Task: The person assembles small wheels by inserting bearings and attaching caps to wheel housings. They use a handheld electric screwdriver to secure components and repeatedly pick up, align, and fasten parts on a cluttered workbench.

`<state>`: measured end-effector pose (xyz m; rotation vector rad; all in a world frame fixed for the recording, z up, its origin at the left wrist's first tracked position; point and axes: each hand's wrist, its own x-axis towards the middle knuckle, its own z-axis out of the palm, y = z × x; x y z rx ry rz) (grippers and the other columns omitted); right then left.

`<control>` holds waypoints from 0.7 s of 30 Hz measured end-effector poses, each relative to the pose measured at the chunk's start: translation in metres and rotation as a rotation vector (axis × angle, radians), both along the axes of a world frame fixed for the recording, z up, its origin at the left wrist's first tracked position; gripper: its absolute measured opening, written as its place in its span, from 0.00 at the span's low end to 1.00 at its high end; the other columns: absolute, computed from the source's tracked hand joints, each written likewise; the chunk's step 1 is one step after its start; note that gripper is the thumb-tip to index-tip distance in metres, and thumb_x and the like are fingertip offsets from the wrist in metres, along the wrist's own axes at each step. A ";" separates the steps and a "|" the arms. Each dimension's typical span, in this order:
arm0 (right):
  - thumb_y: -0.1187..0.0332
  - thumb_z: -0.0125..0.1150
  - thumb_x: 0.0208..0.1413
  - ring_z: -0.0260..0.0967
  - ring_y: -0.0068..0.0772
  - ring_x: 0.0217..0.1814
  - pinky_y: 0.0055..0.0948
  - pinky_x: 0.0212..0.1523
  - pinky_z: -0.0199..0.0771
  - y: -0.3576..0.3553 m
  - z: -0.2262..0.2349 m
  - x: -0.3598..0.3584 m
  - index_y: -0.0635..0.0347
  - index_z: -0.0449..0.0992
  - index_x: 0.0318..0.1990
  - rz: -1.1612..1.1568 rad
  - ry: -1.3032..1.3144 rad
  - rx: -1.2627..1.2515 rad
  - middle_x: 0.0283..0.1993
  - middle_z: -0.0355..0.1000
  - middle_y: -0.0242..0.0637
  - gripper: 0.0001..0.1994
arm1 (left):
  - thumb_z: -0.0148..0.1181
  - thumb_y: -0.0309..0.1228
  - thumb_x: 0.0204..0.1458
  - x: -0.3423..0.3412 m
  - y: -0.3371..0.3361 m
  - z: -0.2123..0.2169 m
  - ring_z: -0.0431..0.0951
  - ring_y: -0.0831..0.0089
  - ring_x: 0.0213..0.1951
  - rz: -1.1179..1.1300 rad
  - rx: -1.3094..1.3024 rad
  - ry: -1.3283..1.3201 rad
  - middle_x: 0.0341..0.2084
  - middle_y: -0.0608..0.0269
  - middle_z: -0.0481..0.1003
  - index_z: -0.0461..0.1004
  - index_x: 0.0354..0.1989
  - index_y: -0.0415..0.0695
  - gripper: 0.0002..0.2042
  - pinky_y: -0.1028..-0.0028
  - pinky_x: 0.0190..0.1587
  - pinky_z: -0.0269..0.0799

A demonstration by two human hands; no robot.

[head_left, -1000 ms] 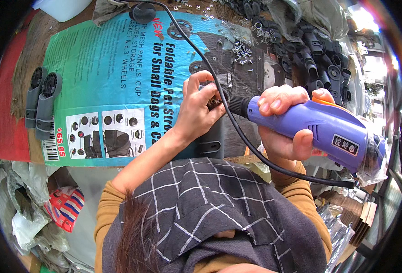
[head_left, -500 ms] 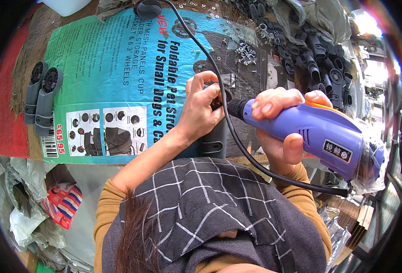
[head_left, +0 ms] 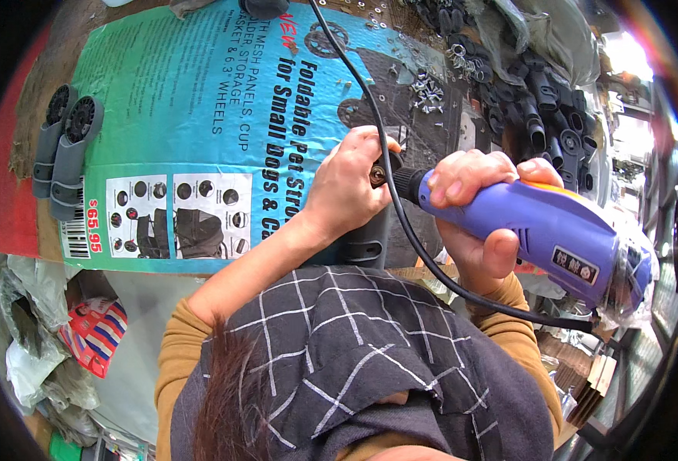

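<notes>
Crossing mid-frame, the cord (head_left: 420, 252) could snag the purple driver (head_left: 535, 219) the right hand (head_left: 471, 177) grips, jabbing the left hand (head_left: 346, 183) clasping a grey part (head_left: 366, 244).

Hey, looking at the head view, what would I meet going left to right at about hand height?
Red strip → two grey plastic pieces with round ends → left hand → purple power tool.

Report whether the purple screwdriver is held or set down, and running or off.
Held: the right hand grips the purple screwdriver, its black nose toward the left hand. Running or off: cannot tell; nothing visible settles it.
</notes>
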<state>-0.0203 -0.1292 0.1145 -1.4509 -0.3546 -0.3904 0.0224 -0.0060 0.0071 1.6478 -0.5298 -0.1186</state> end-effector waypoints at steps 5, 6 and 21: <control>0.45 0.64 0.50 0.66 0.34 0.30 0.38 0.36 0.70 0.003 0.003 0.007 0.48 0.56 0.54 0.053 -0.007 -0.161 0.31 0.67 0.37 0.32 | 0.65 0.22 0.34 -0.001 0.001 -0.001 0.73 0.53 0.48 -0.023 0.027 0.047 0.46 0.55 0.71 0.73 0.43 0.43 0.21 0.64 0.48 0.71; 0.45 0.64 0.50 0.66 0.34 0.30 0.38 0.36 0.70 0.004 0.005 0.008 0.48 0.56 0.55 0.056 -0.002 -0.174 0.32 0.67 0.37 0.32 | 0.67 0.22 0.32 -0.001 0.001 -0.001 0.71 0.54 0.50 -0.027 0.048 0.057 0.46 0.55 0.70 0.73 0.43 0.43 0.24 0.66 0.49 0.71; 0.59 0.59 0.56 0.71 0.31 0.31 0.33 0.34 0.71 -0.046 0.011 0.124 0.64 0.72 0.36 -0.499 -0.070 -0.353 0.31 0.73 0.39 0.15 | 0.68 0.31 0.41 0.003 -0.001 -0.006 0.73 0.56 0.46 -0.027 -0.034 -0.079 0.39 0.52 0.73 0.73 0.38 0.38 0.16 0.66 0.51 0.68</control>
